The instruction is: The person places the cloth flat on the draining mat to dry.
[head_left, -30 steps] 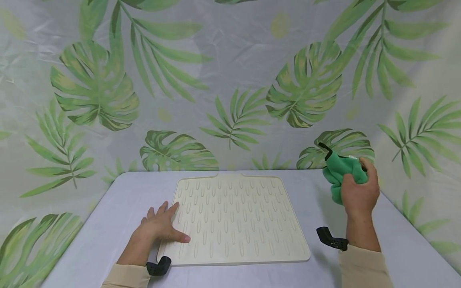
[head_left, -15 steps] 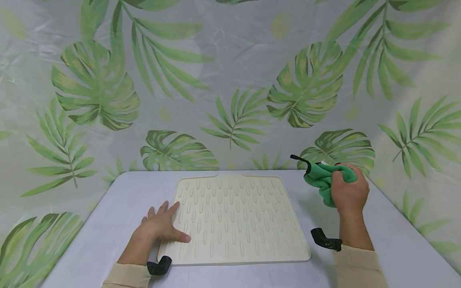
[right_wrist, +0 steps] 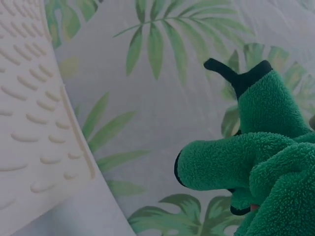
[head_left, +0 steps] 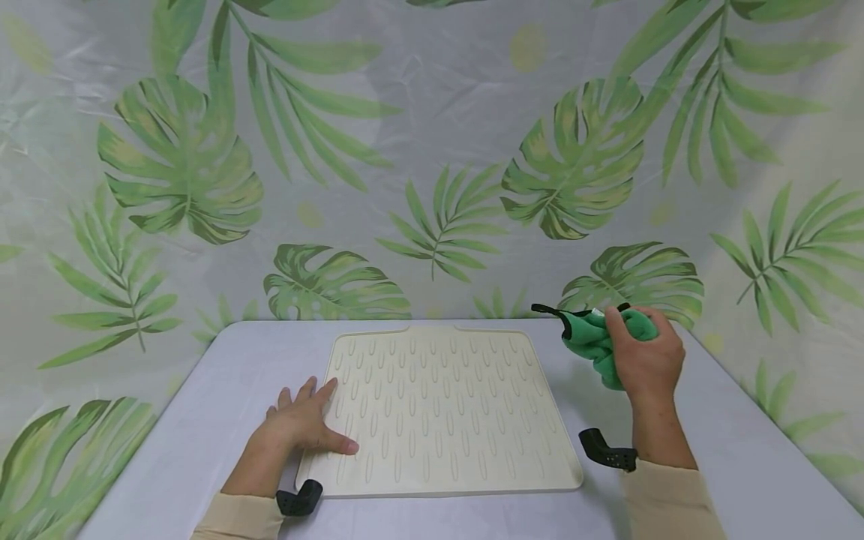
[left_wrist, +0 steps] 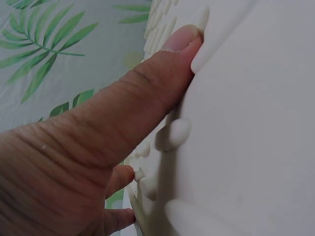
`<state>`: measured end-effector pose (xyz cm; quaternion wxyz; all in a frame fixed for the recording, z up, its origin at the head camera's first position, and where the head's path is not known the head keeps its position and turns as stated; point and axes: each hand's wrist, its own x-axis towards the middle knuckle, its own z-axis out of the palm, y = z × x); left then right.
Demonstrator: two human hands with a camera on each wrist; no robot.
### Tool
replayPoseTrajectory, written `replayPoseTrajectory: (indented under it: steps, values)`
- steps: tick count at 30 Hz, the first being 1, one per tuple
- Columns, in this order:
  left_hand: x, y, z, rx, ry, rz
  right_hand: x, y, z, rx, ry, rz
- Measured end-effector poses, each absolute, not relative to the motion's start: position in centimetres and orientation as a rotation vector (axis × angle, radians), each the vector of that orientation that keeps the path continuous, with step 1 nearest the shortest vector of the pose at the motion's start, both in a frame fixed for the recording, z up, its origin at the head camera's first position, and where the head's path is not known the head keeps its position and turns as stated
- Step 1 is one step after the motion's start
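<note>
A cream mat (head_left: 439, 412) with rows of raised oval ridges lies flat on the white table. My left hand (head_left: 297, 424) rests at its left edge with fingers spread; in the left wrist view the straight thumb (left_wrist: 142, 88) touches the ridged surface. Above the table's right side, my right hand (head_left: 649, 352) grips a bunched green cloth (head_left: 590, 337). The cloth has black edging and a black hanging loop at its far end. In the right wrist view the green cloth (right_wrist: 216, 162) fills the lower right, and the fingers behind it are mostly hidden.
The white table (head_left: 223, 397) extends around the mat on every side. Behind it hangs a pale curtain (head_left: 432, 150) printed with green leaves. A black wrist device sits on each forearm by a beige sleeve (head_left: 668, 499).
My right hand has moved left and slightly down with the green cloth, closer to the mat's right side. The left hand and the mat stay in place.
</note>
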<state>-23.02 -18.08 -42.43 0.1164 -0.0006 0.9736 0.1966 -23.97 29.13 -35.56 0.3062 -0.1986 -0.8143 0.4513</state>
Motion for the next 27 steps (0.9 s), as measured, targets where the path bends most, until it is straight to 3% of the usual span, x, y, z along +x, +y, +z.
replayPoseTrajectory:
  steps: [27]
  values:
    - [-23.0,-18.2,-42.5,0.002,2.854,0.591,-23.7,25.9,-35.4,-0.343,-2.171,1.216]
